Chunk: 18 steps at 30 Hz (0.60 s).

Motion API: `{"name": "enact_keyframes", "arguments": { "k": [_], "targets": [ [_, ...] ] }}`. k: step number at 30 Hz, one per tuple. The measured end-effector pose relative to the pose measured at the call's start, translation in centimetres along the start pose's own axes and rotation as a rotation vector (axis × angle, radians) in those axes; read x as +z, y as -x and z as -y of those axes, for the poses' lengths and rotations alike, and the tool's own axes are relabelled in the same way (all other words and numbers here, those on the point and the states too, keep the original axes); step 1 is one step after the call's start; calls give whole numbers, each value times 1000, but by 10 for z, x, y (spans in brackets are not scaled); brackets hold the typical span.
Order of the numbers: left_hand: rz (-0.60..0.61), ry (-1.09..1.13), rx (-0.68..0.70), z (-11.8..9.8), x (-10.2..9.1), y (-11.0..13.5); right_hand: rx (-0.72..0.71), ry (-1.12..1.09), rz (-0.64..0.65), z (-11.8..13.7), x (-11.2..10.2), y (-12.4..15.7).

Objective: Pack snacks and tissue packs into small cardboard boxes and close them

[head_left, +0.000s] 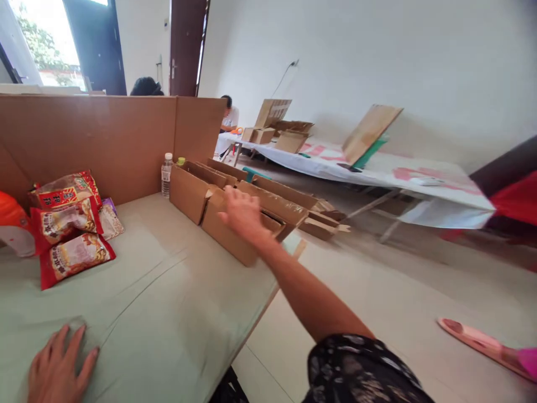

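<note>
My left hand [61, 366] lies flat on the pale green tabletop [146, 319] at the lower left, fingers spread, holding nothing. Farther forward, my right hand [244, 214] is at the top edge of an open cardboard box [229, 234], its fingers bent over the rim and the thumb on the near side. Motion blurs this hand a little, and its fingertips are partly hidden. Beside that box stands another open cardboard box [188, 193], with more cardboard compartments [289, 196] behind. What lies inside them cannot be seen.
Red snack packets [75, 258] lie at the left near an orange and white object [14, 224]. A clear water bottle [166, 176] stands by the tall cardboard partition [138, 126]. Across the floor is a white-covered table [377, 173] with boxes. A person's pink slipper [470, 334] shows at right.
</note>
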<state>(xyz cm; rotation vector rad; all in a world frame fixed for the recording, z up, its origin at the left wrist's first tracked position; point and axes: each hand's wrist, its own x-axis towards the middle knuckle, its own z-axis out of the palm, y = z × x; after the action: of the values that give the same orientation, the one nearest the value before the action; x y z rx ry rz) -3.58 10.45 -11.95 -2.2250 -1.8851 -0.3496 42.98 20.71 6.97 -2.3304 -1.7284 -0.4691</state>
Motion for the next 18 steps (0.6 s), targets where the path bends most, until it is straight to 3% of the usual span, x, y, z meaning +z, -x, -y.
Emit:
{"name": "enact_keyframes", "arguments": {
  "k": [3,6,9,14,16,18],
  "targets": [
    [59,62,-22,-11,-20,-1,60,53,227,-39,-2,-1],
    [66,200,-68,-14,-36,8,-138,33,270,-38,-6,13],
    [-85,302,-75,-26,-62,15,-453,-42,215,-8,-22,37],
    [-346,368,15,-58,-123,18,-1011,-247,151,77,-50,86],
    [-380,390,51,-67,-141,19,-1193,-340,186,104,-59,103],
    [-374,429,72,-70,-149,21,-1319,-467,303,119,-68,112]
  ]
}}
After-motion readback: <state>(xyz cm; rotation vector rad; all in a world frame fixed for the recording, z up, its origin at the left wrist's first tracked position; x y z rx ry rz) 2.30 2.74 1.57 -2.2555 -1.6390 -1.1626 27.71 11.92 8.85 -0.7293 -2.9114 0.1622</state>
